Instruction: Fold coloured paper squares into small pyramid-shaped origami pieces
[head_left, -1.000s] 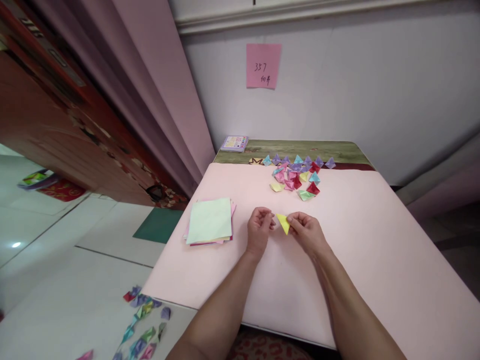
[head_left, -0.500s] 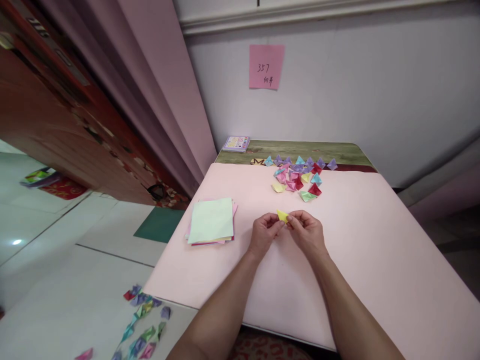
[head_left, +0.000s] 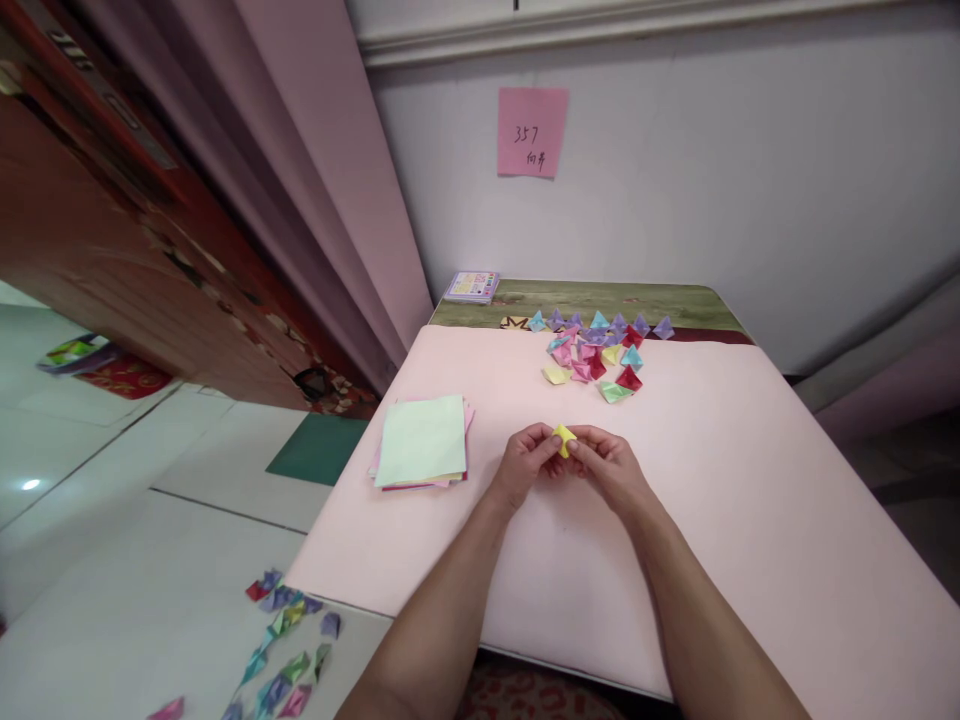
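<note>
A small folded yellow paper piece (head_left: 563, 437) is pinched between both of my hands over the middle of the pink table (head_left: 720, 500). My left hand (head_left: 525, 463) grips its left side with closed fingers. My right hand (head_left: 606, 465) grips its right side, fingers curled over it. Most of the yellow piece is hidden by my fingertips. A stack of square coloured paper sheets (head_left: 422, 441), light green on top, lies to the left of my left hand.
A heap of several folded paper shapes (head_left: 596, 348) in many colours lies at the far side of the table. A paper pack (head_left: 470, 286) sits at the back left corner. More folded shapes (head_left: 281, 640) are scattered on the floor at the left. A pink note (head_left: 532, 131) hangs on the wall.
The yellow piece was held open as a triangle by my right hand; my hands have come together and it is now folded smaller, pinched between both.
</note>
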